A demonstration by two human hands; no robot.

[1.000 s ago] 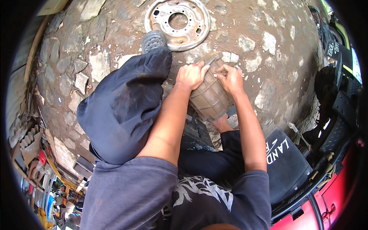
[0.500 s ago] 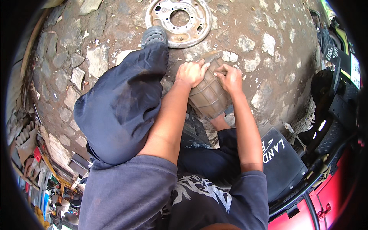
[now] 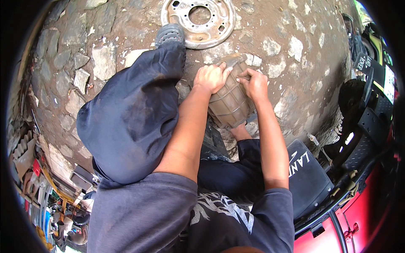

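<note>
A brownish-grey ribbed metal housing (image 3: 230,103), like a gearbox case, rests tilted on the stony ground between my legs. My left hand (image 3: 210,78) grips its upper left side, with the thumb lying across the ribs. On the upper right part of the housing, my right hand (image 3: 255,82) is closed in a pinch, thumb and forefinger close to the surface. Whatever lies between those fingertips is too small to make out. The housing's lower end is by my right ankle (image 3: 240,132), and its underside is hidden.
A round rusty metal plate (image 3: 200,37) with a centre hole lies ahead, touching my grey shoe (image 3: 170,35). Uneven stones (image 3: 103,62) are set in the dirt. A red vehicle (image 3: 325,238) with a black mudflap (image 3: 308,177) stands at right. Assorted clutter (image 3: 31,154) fills the lower left.
The view has shifted slightly, so the plate appears higher. Both hands remain on the housing in nearly the same places, the right fingers having moved only a little.
</note>
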